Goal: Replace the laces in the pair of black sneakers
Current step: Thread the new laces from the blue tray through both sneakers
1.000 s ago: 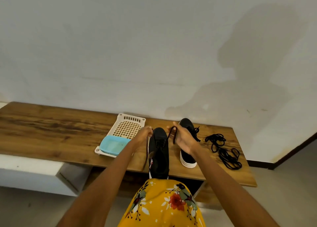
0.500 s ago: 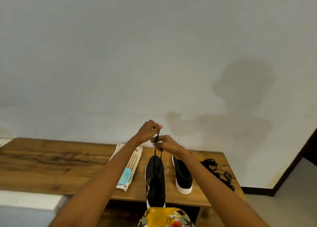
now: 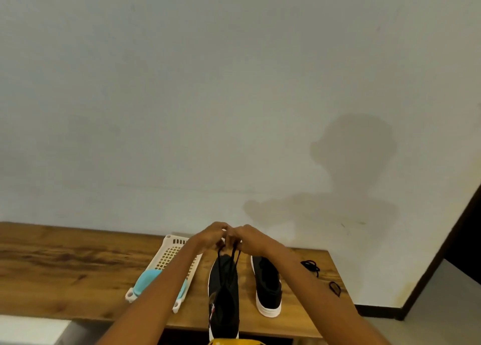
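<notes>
Above the wooden table (image 3: 65, 264), the left hand (image 3: 210, 236) and right hand (image 3: 247, 239) meet, pinching the lace (image 3: 229, 261) rising from the near sneaker (image 3: 223, 297); the other sneaker (image 3: 268, 282) stands just beside it.

A long brown wood-grain bench (image 3: 65, 271) stands against a plain pale grey wall (image 3: 208, 97) that carries a soft shadow. Grey floor (image 3: 447, 305) and dark skirting board (image 3: 377, 310) lie at right.

home room | wooden bench (image 3: 65, 261) – plain wall (image 3: 182, 110) – plastic basket (image 3: 171, 253)
</notes>
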`<state>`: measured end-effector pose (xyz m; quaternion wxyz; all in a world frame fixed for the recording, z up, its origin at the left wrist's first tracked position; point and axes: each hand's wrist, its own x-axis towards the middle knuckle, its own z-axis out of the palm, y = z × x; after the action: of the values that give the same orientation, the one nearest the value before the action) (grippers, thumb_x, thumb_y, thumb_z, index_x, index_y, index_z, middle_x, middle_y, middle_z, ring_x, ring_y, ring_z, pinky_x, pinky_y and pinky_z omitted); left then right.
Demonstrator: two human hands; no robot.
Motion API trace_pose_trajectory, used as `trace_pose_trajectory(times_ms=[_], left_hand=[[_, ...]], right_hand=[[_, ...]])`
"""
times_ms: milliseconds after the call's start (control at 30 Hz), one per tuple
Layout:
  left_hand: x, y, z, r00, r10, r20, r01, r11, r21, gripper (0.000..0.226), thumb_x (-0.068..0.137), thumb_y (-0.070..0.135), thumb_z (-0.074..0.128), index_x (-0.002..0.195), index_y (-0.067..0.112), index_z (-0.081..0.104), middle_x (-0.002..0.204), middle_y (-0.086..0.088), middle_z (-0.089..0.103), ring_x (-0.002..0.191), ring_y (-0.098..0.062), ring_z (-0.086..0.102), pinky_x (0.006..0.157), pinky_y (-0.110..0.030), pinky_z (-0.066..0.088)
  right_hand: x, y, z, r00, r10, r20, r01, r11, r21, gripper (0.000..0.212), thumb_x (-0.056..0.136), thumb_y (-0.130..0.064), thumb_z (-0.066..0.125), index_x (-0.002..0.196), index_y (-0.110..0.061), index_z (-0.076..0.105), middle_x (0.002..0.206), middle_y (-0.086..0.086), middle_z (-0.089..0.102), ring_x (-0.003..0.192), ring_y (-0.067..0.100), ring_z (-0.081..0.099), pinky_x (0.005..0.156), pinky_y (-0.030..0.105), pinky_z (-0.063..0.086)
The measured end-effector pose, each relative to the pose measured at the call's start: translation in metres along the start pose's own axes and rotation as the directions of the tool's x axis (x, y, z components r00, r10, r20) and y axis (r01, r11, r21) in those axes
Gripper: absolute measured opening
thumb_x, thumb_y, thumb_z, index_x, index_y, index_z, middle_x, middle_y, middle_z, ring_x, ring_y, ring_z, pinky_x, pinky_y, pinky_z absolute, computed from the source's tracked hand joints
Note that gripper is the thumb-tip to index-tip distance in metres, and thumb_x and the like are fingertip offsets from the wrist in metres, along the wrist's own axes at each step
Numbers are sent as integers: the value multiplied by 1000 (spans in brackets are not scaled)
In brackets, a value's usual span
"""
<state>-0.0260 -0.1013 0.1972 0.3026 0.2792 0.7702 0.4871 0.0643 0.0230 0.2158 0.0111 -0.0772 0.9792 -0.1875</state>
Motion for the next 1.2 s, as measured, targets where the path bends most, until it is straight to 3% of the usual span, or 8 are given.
trace_pose_trajectory(times_ms=[200, 433, 533, 633, 733, 833, 933, 1200], left_hand=[[-4, -11, -11, 988, -20, 153, 32, 997, -71, 25, 83, -17, 48, 84, 1, 66, 74, -14, 67, 63, -20, 67, 60, -24, 54], [12, -41, -17, 972, 126, -196, -108, 989, 100, 21, 92, 10, 56, 76, 12, 70, 69, 6, 67, 65, -3, 60, 73, -25, 49], [18, -54, -8, 949, -31, -314, -58, 960, -273, 27, 97, 10, 44, 77, 6, 61, 93, -6, 64, 72, -7, 62, 74, -25, 47], [23, -70, 5, 895, -281, -347, -141, 560, -817, 32, 99, 8, 33, 70, 8, 46, 88, -10, 63, 75, -21, 61, 74, -34, 49], [26, -91, 5, 790, -507, -345, -249, 249, -936, 28, 91, 1, 30, 67, 11, 39, 63, -6, 44, 45, -18, 47, 53, -32, 48], [23, -123, -3, 631, -626, -459, -140, 489, -861, 23, 91, 4, 33, 71, 10, 44, 64, -4, 44, 32, -7, 38, 35, -17, 32], [26, -155, -4, 579, -567, -586, 39, 737, -674, 24, 97, 18, 40, 106, 4, 58, 98, -15, 63, 79, -25, 66, 68, -36, 55], [34, -183, 18, 968, -183, -173, 235, 901, 364, 26, 92, 22, 53, 114, 18, 65, 119, -8, 60, 113, -30, 53, 97, -39, 43]], right_hand=[[6, 2, 22, 964, 15, -265, -48, 992, -121, 21, 87, -5, 52, 102, -10, 67, 100, 7, 60, 91, 24, 58, 73, 31, 45], [0, 20, 25, 874, 138, -467, -163, 987, -15, 5, 81, -10, 59, 83, -14, 60, 87, 1, 66, 83, 18, 60, 65, 26, 42], [-3, 38, 25, 885, 268, -381, -305, 952, -39, 14, 76, -4, 55, 77, -16, 49, 87, 5, 64, 78, 21, 55, 60, 27, 36], [-8, 58, 35, 893, 360, -269, -411, 897, -163, 10, 80, -7, 54, 86, -13, 59, 95, 5, 64, 82, 22, 59, 63, 27, 41], [-17, 79, 51, 876, 460, -147, -479, 791, -381, 17, 87, -9, 52, 97, -11, 66, 87, 6, 61, 82, 23, 62, 65, 28, 45], [-31, 101, 68, 827, 559, -63, -490, 661, -568, 13, 91, -12, 51, 89, -14, 63, 73, 2, 55, 81, 19, 64, 68, 27, 50], [-36, 121, 85, 781, 621, -60, -541, 626, -562, 14, 92, -12, 51, 101, -13, 63, 98, 3, 66, 89, 19, 65, 63, 25, 43], [-8, 114, 130, 847, 518, -121, -512, 732, -449, 34, 89, -10, 56, 122, -9, 48, 128, 11, 43, 115, 27, 48, 78, 32, 49]])
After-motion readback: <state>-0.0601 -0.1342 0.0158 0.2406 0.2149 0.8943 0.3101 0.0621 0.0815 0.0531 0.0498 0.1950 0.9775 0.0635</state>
